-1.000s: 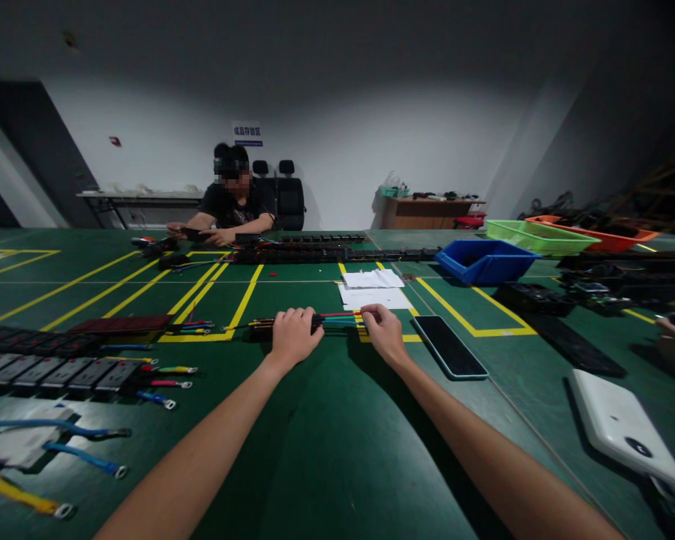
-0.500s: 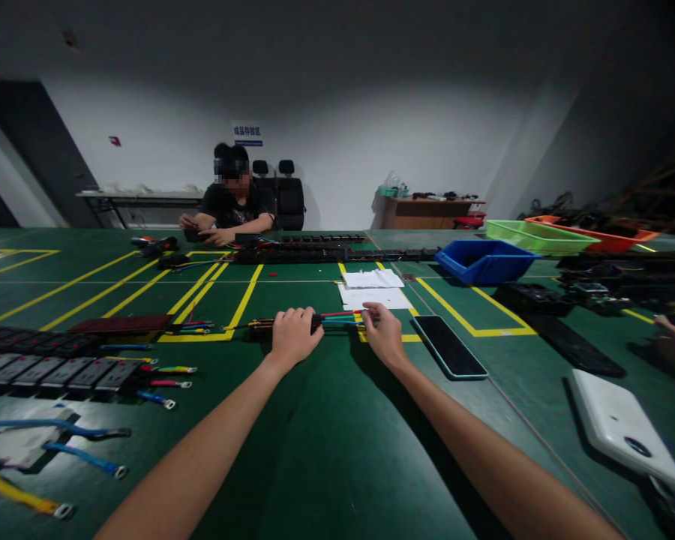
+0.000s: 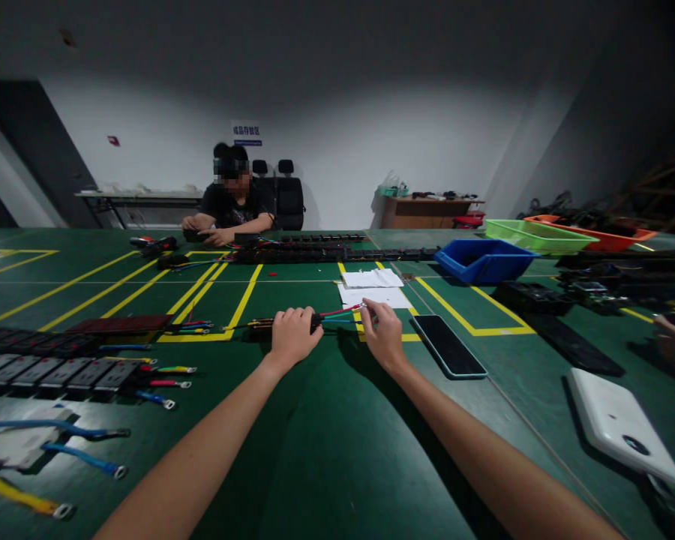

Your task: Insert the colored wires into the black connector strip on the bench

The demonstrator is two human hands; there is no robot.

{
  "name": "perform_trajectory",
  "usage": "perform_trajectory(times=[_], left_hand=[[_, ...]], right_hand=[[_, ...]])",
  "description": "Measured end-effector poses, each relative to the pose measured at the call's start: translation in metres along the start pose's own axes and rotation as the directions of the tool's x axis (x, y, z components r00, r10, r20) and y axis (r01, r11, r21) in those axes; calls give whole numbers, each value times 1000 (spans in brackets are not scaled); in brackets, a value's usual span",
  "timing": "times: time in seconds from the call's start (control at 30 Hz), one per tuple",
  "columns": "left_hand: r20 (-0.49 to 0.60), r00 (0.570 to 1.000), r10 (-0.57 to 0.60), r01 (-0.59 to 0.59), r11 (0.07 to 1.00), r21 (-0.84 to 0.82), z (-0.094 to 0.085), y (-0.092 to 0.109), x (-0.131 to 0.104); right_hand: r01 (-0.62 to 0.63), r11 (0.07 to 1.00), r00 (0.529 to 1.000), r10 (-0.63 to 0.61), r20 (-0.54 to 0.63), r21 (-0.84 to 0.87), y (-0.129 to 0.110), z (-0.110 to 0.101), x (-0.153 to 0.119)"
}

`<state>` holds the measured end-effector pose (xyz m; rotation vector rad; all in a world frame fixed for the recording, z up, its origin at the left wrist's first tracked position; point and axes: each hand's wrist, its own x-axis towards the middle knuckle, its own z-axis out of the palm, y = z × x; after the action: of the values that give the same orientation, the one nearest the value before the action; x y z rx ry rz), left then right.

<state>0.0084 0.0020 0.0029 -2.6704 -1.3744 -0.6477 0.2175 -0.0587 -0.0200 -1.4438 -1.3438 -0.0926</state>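
Above the table (image 3: 309, 457), right fingers (image 3: 376, 307) have raised the red wire (image 3: 342, 310).

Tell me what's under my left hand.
A slim dark part shows either side of your left hand, with red and green wires running towards your right hand. The part's middle is covered, so I can't describe it.
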Motion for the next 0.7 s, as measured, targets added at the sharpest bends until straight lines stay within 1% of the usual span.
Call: perform_trajectory(times=[0.07,0.13,0.23,0.3,0.43,0.5,0.57,0.7], left_hand=[[-7,1000,3,-3,1000,1,0,0,0],[-14,1000,9,-9,1000,8,0,0,0],[-17,1000,6,-5,999,38,0,0,0],[-10,1000,-1,2,999,50,0,1,0],[7,1000,-2,2,1000,28,-1,1,0],[4,1000,-2,2,1000,20,-1,1,0],[-5,1000,-2,2,1000,18,-1,0,0],[-6,1000,4,-4,1000,-3,-1,0,0]], right_hand=[[-5,1000,1000,6,16,-21,1,1,0],[-59,996,997,62,49,-61,4,2,0],[-141,979,980,159,119,-146,10,3,0],[-148,969,973,178,146,-199,13,3,1],[-143,958,973,182,144,-248,14,4,0],[-155,959,972,191,138,-235,14,4,0],[-151,972,979,173,112,-179,12,3,0],[-75,996,997,76,21,-53,9,2,1]])
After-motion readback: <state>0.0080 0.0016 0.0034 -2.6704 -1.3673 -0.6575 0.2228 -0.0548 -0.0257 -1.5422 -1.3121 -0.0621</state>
